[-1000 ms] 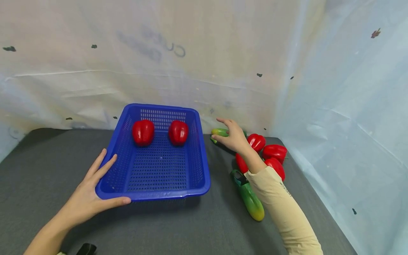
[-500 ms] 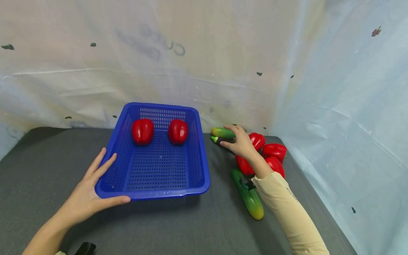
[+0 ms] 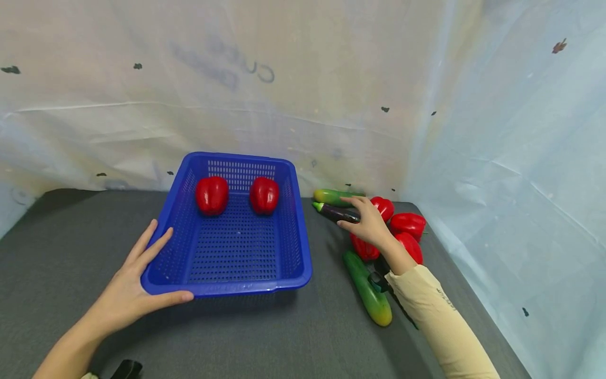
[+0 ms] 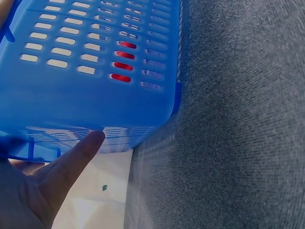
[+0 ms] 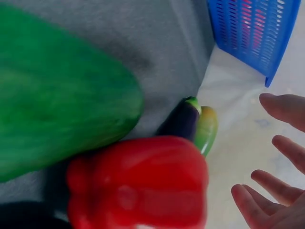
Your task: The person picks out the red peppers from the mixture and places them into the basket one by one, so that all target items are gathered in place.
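Note:
My left hand spreads straight fingers at the near-left corner of a blue plastic basket, thumb along its front rim. In the left wrist view a finger lies close to the perforated wall. Inside the basket are two red bell peppers, one on the left and one on the right. My right hand hovers, fingers apart, over the lower end of a dark purple eggplant. Behind the eggplant lies a green cucumber. The right wrist view shows the right fingers holding nothing.
Several red bell peppers cluster beneath and beside the right hand. A larger green cucumber lies nearer on the grey table, with a dark long shape partly hidden under the right forearm. Plastic sheeting hangs behind and to the right.
My right hand has come down from above the far cucumber and shifted right and nearer, leaving more of the eggplant in sight. The left hand and the basket stay put.

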The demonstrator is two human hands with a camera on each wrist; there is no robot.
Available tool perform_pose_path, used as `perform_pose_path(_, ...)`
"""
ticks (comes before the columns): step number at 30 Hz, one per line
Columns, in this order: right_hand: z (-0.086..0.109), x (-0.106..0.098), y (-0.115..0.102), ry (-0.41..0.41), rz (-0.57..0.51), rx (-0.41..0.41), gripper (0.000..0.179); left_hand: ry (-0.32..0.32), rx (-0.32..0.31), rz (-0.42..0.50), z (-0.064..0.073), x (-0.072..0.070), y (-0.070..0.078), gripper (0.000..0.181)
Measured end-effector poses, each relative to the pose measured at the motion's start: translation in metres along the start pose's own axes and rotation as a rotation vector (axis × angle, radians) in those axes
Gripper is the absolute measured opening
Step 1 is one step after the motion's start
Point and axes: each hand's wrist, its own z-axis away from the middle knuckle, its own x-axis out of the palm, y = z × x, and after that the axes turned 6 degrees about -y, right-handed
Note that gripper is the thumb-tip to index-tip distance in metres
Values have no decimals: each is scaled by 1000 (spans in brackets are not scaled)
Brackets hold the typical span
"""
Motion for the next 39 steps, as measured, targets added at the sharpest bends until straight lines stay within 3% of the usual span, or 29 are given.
perform_pose_path(22,30,-3,24,-60,77,-8,60,-3,0,5,0,0,0,111)
perform_pose_path(39,41,-1,34,-98,101,-15,64,-5,-6,1,0,1,0,110)
